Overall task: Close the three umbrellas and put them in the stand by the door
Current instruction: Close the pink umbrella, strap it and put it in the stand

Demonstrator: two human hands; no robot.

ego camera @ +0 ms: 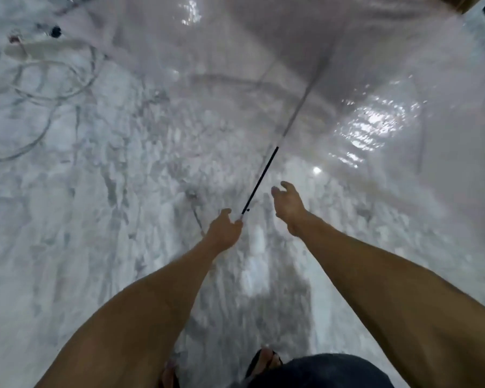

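A clear plastic umbrella (319,79) lies open in front of me, its canopy filling the upper right of the head view. Its thin black shaft (261,180) runs down and left from the canopy. My left hand (224,229) grips the near end of the shaft, fingers curled round it. My right hand (287,203) hovers just right of the shaft with fingers loosely spread, touching nothing. The handle is hidden in my left hand. No stand or door is in view.
White marble floor (95,247) with grey veins spreads all around. At the upper left, a white object (39,50) and thin curved ribs or wires (53,79) lie on the floor, blurred. My sandalled feet (266,359) show at the bottom.
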